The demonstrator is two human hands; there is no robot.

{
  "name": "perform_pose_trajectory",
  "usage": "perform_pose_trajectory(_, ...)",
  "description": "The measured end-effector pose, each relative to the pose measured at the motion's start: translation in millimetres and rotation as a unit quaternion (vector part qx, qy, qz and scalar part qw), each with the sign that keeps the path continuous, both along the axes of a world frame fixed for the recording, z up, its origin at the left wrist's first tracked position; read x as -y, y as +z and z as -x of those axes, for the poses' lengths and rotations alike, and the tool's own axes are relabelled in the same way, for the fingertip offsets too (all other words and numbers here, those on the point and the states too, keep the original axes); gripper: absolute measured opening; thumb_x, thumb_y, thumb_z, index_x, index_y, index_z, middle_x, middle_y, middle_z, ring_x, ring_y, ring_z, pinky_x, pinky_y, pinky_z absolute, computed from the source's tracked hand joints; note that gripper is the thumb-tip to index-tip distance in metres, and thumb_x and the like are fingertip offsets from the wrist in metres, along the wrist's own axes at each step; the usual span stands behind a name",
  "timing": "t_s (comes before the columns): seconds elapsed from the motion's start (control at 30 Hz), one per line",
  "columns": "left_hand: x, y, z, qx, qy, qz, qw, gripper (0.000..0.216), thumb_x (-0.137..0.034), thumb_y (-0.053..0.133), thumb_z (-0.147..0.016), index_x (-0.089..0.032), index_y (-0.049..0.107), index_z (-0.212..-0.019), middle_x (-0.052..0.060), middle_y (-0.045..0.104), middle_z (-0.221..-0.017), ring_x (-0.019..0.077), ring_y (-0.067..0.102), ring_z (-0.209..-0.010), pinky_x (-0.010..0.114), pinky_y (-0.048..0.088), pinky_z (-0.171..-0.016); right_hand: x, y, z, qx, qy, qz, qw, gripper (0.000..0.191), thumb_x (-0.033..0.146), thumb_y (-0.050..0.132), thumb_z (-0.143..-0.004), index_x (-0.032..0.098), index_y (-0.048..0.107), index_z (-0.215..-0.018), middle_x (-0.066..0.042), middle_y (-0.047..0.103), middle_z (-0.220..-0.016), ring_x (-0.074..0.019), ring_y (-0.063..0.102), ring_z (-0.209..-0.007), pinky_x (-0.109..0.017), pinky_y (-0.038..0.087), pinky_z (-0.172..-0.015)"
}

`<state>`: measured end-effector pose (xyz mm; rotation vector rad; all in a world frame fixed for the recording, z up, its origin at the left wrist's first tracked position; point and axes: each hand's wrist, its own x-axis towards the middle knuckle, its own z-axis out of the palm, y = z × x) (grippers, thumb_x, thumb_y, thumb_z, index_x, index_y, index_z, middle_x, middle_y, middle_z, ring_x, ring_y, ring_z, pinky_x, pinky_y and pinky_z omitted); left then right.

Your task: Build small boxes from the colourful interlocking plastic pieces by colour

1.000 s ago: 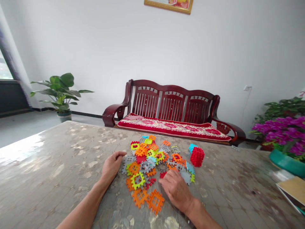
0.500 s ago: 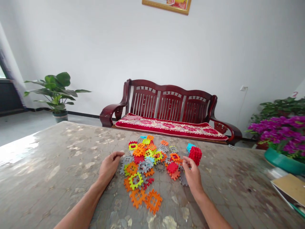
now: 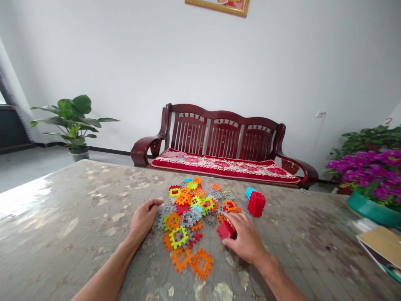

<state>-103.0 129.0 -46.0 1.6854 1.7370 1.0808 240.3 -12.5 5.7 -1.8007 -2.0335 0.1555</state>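
1. Red plastic piece (image 3: 224, 230), head view: between thumb and fingers of the right hand (image 3: 247, 236), which grips it low over the table (image 3: 94, 234), at the near right side of the pile.
2. Left hand (image 3: 144, 218): resting on the table, fingers loosely bent, tips near the grey pieces (image 3: 167, 212); palm hidden, so cannot tell how far it is closed.
3. Lime frame (image 3: 178, 237): on the near part of the pile, between the hands; two orange pieces (image 3: 202, 264) lie flat nearest the viewer.
4. Red stack (image 3: 257, 204): beyond the right hand, blue piece (image 3: 249, 192) just behind it.
5. Wooden bench (image 3: 225, 136): across the table, against the wall.
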Motion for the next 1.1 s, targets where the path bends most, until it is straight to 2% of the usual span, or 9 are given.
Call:
perform_pose_trajectory(0.13, -1, -1.1, 0, 0.002, 0.004, -0.004, 1.000, 0.033, -0.031, 0.046, -0.074, -0.024, 0.073, -0.092, 0.000, 0.076, -0.091, 0.0190, 0.067, -0.085, 0.026, 0.050, -0.077, 0, 2.4, -8, 0.011, 0.059, 0.063, 0.996, 0.070, 0.028, 0.068, -0.068, 0.028, 0.053, -0.136, -0.003, 0.053, -0.142, -0.0262, 0.044, -0.129, -0.043, 0.031, -0.109)
perform_pose_trajectory(0.23, -1, -1.0, 0, 0.000, 0.005, -0.003, 1.000, 0.032, -0.030, 0.046, -0.074, -0.024, 0.073, -0.091, 0.000, 0.076, -0.090, 0.0189, 0.068, -0.085, 0.025, 0.050, -0.077, -1, 3.3, -14, 0.017, 0.073, 0.072, 0.995, 0.070, 0.024, 0.063, -0.070, 0.027, 0.050, -0.139, -0.003, 0.051, -0.144, -0.0248, 0.043, -0.131, -0.043, 0.029, -0.112)
perform_pose_trajectory(0.43, 0, 1.5, 0, -0.007, 0.004, 0.000, 1.000, 0.032, -0.029, 0.046, -0.074, -0.024, 0.073, -0.092, -0.001, 0.076, -0.090, 0.0190, 0.068, -0.085, 0.026, 0.050, -0.079, -3, 7.8, -6, 0.037, 0.069, 0.043, 0.996, 0.067, 0.028, 0.067, -0.072, 0.030, 0.052, -0.137, -0.002, 0.056, -0.140, -0.0251, 0.045, -0.125, -0.042, 0.032, -0.107)
perform_pose_trajectory(0.8, 0, 1.1, 0, -0.011, 0.006, 0.001, 1.000, 0.032, -0.029, 0.047, -0.074, -0.024, 0.073, -0.093, 0.000, 0.077, -0.091, 0.0195, 0.068, -0.086, 0.026, 0.050, -0.078, -16, 1.7, 16, 0.060, 0.132, 0.013, 0.989, 0.047, 0.038, 0.072, -0.079, 0.032, 0.061, -0.124, -0.001, 0.067, -0.120, -0.0246, 0.047, -0.117, -0.041, 0.035, -0.101)
perform_pose_trajectory(1.1, 2, 4.4, 0, -0.010, 0.003, 0.003, 1.000, 0.033, -0.032, 0.046, -0.075, -0.025, 0.072, -0.093, 0.000, 0.076, -0.093, 0.0197, 0.068, -0.086, 0.027, 0.050, -0.080, -10, 1.5, 21, 0.097, 0.165, -0.043, 0.981, 0.053, 0.039, 0.073, -0.080, 0.024, 0.056, -0.128, -0.007, 0.066, -0.115, -0.0248, 0.052, -0.108, -0.040, 0.038, -0.097)
